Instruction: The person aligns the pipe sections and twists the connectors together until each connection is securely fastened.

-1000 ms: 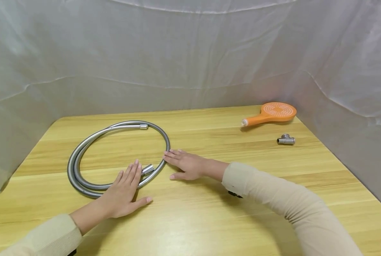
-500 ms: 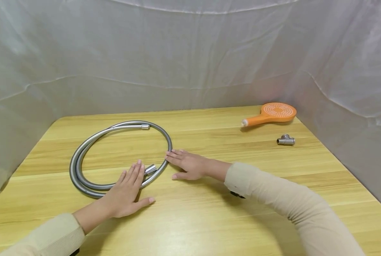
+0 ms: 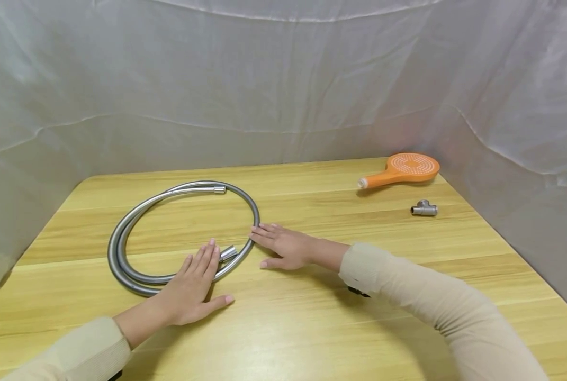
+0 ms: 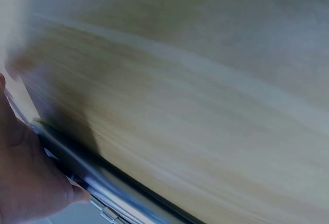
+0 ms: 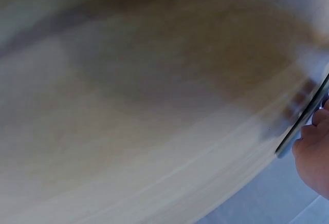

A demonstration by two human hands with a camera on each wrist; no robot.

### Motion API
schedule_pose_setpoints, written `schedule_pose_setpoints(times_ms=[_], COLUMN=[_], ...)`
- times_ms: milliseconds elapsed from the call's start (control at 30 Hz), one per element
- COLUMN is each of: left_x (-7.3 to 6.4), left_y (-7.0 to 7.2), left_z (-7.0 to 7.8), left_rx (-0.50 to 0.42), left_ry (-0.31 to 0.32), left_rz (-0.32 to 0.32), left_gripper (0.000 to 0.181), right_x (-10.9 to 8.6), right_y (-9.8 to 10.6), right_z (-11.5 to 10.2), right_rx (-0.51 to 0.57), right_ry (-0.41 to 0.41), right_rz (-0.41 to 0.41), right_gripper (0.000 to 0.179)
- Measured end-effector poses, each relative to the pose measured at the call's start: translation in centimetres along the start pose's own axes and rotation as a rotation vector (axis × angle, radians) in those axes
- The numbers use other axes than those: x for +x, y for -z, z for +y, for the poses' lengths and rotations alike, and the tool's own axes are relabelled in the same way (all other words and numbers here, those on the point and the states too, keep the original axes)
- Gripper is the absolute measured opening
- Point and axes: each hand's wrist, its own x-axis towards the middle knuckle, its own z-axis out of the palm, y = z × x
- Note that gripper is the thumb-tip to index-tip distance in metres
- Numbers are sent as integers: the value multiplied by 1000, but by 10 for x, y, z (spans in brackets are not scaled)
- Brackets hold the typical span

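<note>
A silver shower hose (image 3: 117, 241) lies coiled in a loop on the left half of the wooden table. My left hand (image 3: 188, 296) rests with straight fingers over the near side of the coil, beside the metal end fitting (image 3: 228, 253), part of which the fingers hide. At the loop's right side, my right hand (image 3: 285, 246) touches the hose with its fingertips, palm down and fingers extended. The hose's other end fitting (image 3: 219, 189) shows at the far side of the loop. In the left wrist view the hose (image 4: 118, 183) runs along the hand; the right wrist view shows the hose (image 5: 303, 121) by the fingers.
An orange shower head (image 3: 413, 165) lies at the back right of the wooden table (image 3: 312, 338), its handle pointing left. In front of it sits a small metal tee fitting (image 3: 424, 208). Grey-white sheeting (image 3: 264, 79) stands behind the table and along its sides.
Both hands have shifted slightly to the right, and the coiled hose has slid right with them. The shower head and tee fitting stay in place.
</note>
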Motion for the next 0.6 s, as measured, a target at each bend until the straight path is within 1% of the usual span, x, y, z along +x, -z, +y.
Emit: schedule_pose_setpoints(times_ms=[600], left_x=[5], left_y=[-2], left_z=[4], left_rx=[10], left_ry=[-18], left_rz=[-7], left_gripper=[91], right_x=[-7], right_y=[-1], right_z=[4], right_rx=[15], right_ry=[-1], right_rz=[9], right_gripper=[68])
